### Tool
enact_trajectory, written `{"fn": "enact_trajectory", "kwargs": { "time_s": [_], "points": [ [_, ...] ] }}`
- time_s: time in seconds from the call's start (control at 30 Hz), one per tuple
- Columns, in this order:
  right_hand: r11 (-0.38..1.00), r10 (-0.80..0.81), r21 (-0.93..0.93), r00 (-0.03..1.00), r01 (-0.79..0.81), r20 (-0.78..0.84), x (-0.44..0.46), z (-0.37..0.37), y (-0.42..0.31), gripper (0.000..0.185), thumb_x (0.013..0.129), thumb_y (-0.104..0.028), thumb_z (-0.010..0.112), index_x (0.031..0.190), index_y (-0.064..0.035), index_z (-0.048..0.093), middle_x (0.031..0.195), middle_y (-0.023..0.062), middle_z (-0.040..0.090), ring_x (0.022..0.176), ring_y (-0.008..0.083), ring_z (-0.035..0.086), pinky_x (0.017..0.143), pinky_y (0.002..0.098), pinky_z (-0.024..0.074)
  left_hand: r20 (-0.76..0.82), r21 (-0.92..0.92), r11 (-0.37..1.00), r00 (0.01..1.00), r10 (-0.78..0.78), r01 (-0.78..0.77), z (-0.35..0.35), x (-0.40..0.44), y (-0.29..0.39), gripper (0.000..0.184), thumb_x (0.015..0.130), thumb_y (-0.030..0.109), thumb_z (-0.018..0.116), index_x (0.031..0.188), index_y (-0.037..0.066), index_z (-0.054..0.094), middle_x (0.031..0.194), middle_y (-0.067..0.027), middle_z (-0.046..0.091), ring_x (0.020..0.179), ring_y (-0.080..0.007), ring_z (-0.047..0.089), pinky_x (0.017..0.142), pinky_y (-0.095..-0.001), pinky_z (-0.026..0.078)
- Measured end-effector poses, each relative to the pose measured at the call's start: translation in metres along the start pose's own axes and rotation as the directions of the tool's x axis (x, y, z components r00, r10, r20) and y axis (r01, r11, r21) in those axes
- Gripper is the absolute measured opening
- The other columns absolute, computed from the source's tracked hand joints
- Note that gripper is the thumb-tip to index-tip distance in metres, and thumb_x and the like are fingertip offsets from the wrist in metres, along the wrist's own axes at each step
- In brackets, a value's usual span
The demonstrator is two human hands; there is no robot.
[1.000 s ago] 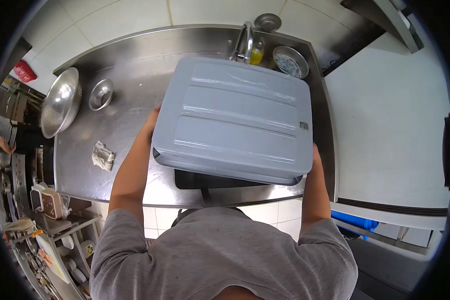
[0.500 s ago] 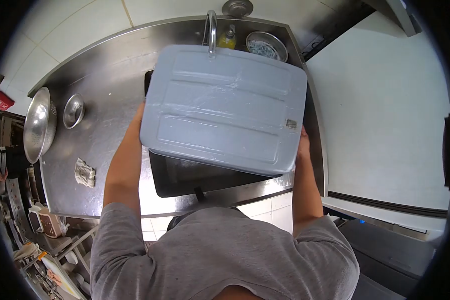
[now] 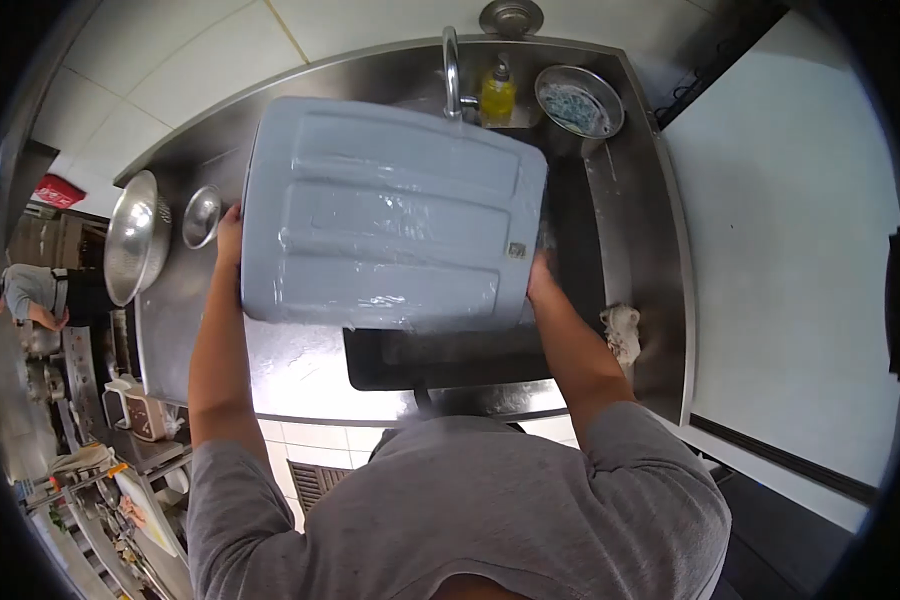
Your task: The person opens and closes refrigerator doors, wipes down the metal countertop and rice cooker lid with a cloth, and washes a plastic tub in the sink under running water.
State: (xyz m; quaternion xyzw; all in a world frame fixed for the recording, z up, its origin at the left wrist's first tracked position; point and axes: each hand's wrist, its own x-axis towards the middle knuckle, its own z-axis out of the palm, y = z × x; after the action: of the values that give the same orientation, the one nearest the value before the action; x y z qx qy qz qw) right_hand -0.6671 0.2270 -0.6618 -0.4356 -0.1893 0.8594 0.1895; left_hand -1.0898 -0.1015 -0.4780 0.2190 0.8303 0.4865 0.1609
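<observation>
A large grey plastic lid with raised ribs and a small sticker is held above the sink and the steel counter to its left. Its surface is wet and shiny. My left hand grips the lid's left edge, and my right hand grips the right edge near the lower corner. Most fingers of both hands are hidden behind it. The lid's far side and part of the basin cannot be seen.
Behind the lid stand the faucet, a yellow soap bottle and a steel bowl. A colander and small bowl sit left. A cloth lies right. Another person is at far left.
The lid has moved left over the counter and tilted differently, with both hands still on it. More of the sink's right side and a cloth there now show. The camera view has shifted.
</observation>
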Motion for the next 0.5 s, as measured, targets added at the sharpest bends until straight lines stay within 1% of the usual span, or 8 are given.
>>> {"fn": "enact_trajectory", "kwargs": {
  "time_s": [0.07,0.13,0.2,0.27,0.33,0.4,0.47,0.5],
  "points": [
    [0.990,0.040,-0.136,0.999,-0.038,0.010,-0.002,0.018,0.012,0.058,0.092,-0.049,0.036,0.121,-0.0018,0.054,0.110,0.0151,0.061,0.103,0.0307,0.059,0.091,0.0472,0.0473,-0.022,0.116,0.992,0.999,-0.036,0.039,-0.022,-0.019,0.009,0.031,0.093,0.028,0.052,0.096,-0.002,0.062,0.076,-0.0057,0.065,0.064,-0.0103,0.059,0.056,-0.0274,0.046],
    [0.988,0.154,-0.049,0.984,-0.150,0.090,0.018,0.031,0.024,0.059,0.092,-0.050,0.035,0.120,-0.0024,0.055,0.108,0.0152,0.061,0.101,0.0300,0.060,0.090,0.0463,0.0481,-0.074,0.188,0.971,0.988,-0.133,0.144,-0.040,-0.046,0.038,0.038,0.094,0.035,0.051,0.092,-0.002,0.062,0.074,-0.0046,0.064,0.062,-0.0113,0.059,0.055,-0.0288,0.046],
    [0.932,0.298,-0.263,0.940,-0.249,0.164,0.053,0.027,0.047,0.057,0.093,-0.048,0.035,0.120,-0.0020,0.055,0.109,0.0154,0.061,0.100,0.0301,0.060,0.089,0.0464,0.0486,-0.042,0.142,0.986,0.996,-0.084,0.089,-0.099,-0.039,-0.034,0.044,0.095,0.040,0.049,0.090,-0.001,0.063,0.072,-0.0044,0.062,0.062,-0.0130,0.059,0.055,-0.0296,0.047],
    [0.926,0.288,-0.309,0.935,-0.217,0.208,0.032,0.054,0.037,0.049,0.095,-0.037,0.037,0.121,0.0017,0.052,0.114,0.0171,0.059,0.105,0.0314,0.057,0.084,0.0450,0.0488,-0.079,-0.217,0.913,0.926,-0.369,0.346,-0.080,-0.108,0.054,0.048,0.096,0.043,0.047,0.091,-0.002,0.063,0.073,-0.0055,0.062,0.065,-0.0156,0.061,0.056,-0.0317,0.048],
    [0.546,0.047,-0.837,0.996,0.039,0.076,0.055,0.067,0.044,0.043,0.094,-0.030,0.044,0.123,-0.0002,0.053,0.116,0.0146,0.060,0.106,0.0273,0.057,0.094,0.0396,0.0429,-0.112,-0.119,0.931,0.927,-0.357,0.345,-0.102,-0.138,0.063,0.050,0.095,0.044,0.047,0.090,-0.002,0.063,0.074,-0.0060,0.062,0.065,-0.0156,0.061,0.056,-0.0320,0.048],
    [0.503,-0.321,-0.777,0.917,0.377,0.238,0.059,0.111,0.005,0.038,0.085,-0.007,0.052,0.123,-0.0067,0.055,0.126,0.0106,0.056,0.114,0.0246,0.052,0.093,0.0354,0.0422,-0.154,-0.022,0.937,0.925,-0.347,0.348,-0.115,-0.161,0.068,0.051,0.094,0.046,0.048,0.090,-0.003,0.063,0.075,-0.0064,0.062,0.066,-0.0156,0.060,0.057,-0.0322,0.048],
    [0.258,-0.689,-0.739,0.655,0.622,0.311,0.091,0.145,-0.039,0.044,0.075,-0.001,0.060,0.119,-0.0059,0.055,0.117,0.0130,0.057,0.108,0.0265,0.054,0.092,0.0365,0.0428,-0.226,-0.031,0.905,0.879,-0.420,0.424,-0.120,-0.179,0.075,0.054,0.093,0.049,0.050,0.090,-0.003,0.063,0.076,-0.0070,0.062,0.066,-0.0151,0.059,0.058,-0.0318,0.048],
    [-0.075,-0.805,-0.749,0.403,0.658,0.435,0.094,0.161,-0.065,0.046,0.075,-0.003,0.062,0.120,-0.0060,0.053,0.112,0.0144,0.056,0.108,0.0281,0.052,0.094,0.0372,0.0410,-0.256,0.065,0.898,0.877,-0.406,0.435,-0.126,-0.184,0.068,0.058,0.091,0.052,0.050,0.091,-0.005,0.063,0.077,-0.0078,0.063,0.066,-0.0141,0.057,0.058,-0.0296,0.047]
  ]
}}
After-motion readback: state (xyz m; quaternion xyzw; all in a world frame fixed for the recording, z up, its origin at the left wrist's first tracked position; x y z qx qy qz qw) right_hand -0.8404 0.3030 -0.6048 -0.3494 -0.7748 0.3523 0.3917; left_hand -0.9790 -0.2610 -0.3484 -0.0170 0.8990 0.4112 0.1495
